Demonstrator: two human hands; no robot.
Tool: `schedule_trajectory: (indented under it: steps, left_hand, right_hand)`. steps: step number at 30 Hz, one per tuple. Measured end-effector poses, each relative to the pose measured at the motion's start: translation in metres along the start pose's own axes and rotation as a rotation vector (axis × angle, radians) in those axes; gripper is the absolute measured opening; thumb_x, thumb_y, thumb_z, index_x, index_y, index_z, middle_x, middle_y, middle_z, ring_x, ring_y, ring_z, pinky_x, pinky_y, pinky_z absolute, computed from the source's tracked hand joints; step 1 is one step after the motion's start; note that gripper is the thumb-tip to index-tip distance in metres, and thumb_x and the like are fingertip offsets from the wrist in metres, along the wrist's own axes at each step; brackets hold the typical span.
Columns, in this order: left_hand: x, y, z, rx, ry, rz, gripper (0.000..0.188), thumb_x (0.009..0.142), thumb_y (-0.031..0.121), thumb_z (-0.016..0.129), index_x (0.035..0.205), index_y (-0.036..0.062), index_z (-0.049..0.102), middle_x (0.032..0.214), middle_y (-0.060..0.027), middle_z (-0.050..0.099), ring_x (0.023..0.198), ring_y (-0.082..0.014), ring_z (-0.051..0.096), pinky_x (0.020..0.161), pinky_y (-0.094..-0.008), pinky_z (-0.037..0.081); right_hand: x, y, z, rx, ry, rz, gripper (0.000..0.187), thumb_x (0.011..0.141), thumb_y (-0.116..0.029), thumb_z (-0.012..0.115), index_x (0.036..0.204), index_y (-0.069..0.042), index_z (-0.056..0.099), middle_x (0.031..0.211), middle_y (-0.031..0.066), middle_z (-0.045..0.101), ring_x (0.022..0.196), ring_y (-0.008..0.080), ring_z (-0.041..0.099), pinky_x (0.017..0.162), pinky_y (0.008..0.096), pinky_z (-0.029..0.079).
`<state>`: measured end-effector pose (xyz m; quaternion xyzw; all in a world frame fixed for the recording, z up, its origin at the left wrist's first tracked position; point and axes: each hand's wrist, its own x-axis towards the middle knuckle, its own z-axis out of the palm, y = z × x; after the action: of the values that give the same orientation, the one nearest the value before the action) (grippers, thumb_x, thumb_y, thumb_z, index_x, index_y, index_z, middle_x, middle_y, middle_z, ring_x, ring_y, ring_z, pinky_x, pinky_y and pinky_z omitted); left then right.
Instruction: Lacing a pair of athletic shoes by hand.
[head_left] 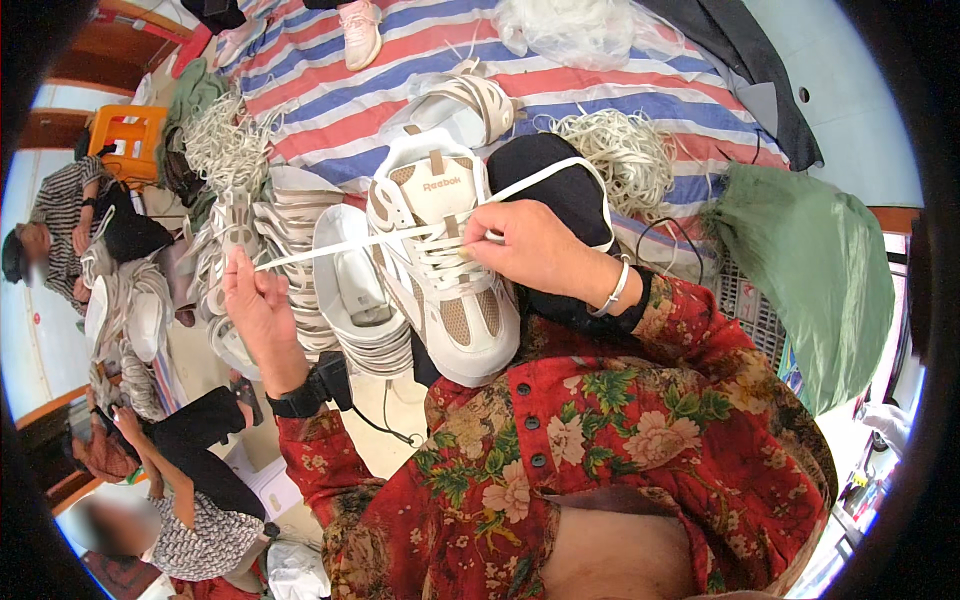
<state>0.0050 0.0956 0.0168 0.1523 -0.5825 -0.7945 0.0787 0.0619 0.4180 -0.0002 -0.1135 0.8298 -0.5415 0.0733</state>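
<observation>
A white and beige sneaker (470, 345) rests on my lap, toe toward me, with its lower eyelets laced. My left hand (262, 315) is closed on a flat white shoelace (345, 245) and holds it stretched out to the left of the sneaker. Over the tongue, my right hand (545, 250) pinches the lace near the upper eyelets. Its fingertips are partly hidden, so how they grip is hard to see. Another stretch of white lace loops from the sneaker across my dark-clothed knee (535, 165) on the right.
Stacked shoe uppers (290, 215) stand at the left. Another beige upper (455, 110) lies ahead on a striped sheet (420, 45). Lace heaps lie at right (620, 150) and left (225, 145). A green bag (800, 270) is at right; co-workers (200, 500) sit at left.
</observation>
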Motion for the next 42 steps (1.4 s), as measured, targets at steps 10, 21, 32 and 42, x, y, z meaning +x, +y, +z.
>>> schedule_trajectory:
  steps: [10,21,32,42]
  left_hand:
    - [-0.001,-0.011,-0.010,-0.010,0.024,-0.033,0.016,0.094,0.018,0.058,0.104,0.0075,0.053,0.054,0.0056,0.036,0.045,-0.0051,0.029,0.047,-0.0218,0.027]
    - [0.007,-0.018,-0.018,-0.020,0.032,-0.088,0.019,0.092,0.016,0.060,0.108,0.0074,0.054,0.059,0.0057,0.042,0.047,-0.0044,0.034,0.047,-0.0220,0.031]
    - [0.007,-0.027,-0.022,0.019,0.035,-0.113,0.019,0.092,0.016,0.060,0.108,0.0069,0.055,0.061,0.0056,0.043,0.048,-0.0045,0.035,0.047,-0.0223,0.033]
    - [0.018,-0.021,-0.038,0.150,0.053,-0.016,0.022,0.092,0.014,0.058,0.111,0.0047,0.053,0.062,0.0051,0.042,0.047,-0.0039,0.035,0.045,-0.0214,0.034]
  right_hand:
    - [-0.008,-0.007,0.005,-0.040,0.123,-0.004,0.008,0.079,-0.007,0.063,0.080,-0.002,0.057,0.077,0.0087,0.059,0.069,0.0191,0.058,0.064,0.0298,0.046]
    - [0.006,0.000,-0.001,-0.039,0.083,0.033,0.012,0.080,-0.012,0.064,0.079,-0.001,0.060,0.075,0.0126,0.060,0.070,0.0251,0.060,0.065,0.0328,0.047]
    - [0.013,-0.010,0.007,-0.428,0.098,0.014,0.032,0.075,-0.034,0.071,0.068,-0.005,0.056,0.066,0.0093,0.056,0.060,0.0270,0.057,0.053,0.0371,0.043]
    - [-0.002,0.002,-0.002,0.017,0.154,0.056,0.008,0.079,-0.010,0.067,0.082,-0.003,0.064,0.071,0.0036,0.060,0.063,0.0119,0.054,0.057,0.0276,0.044]
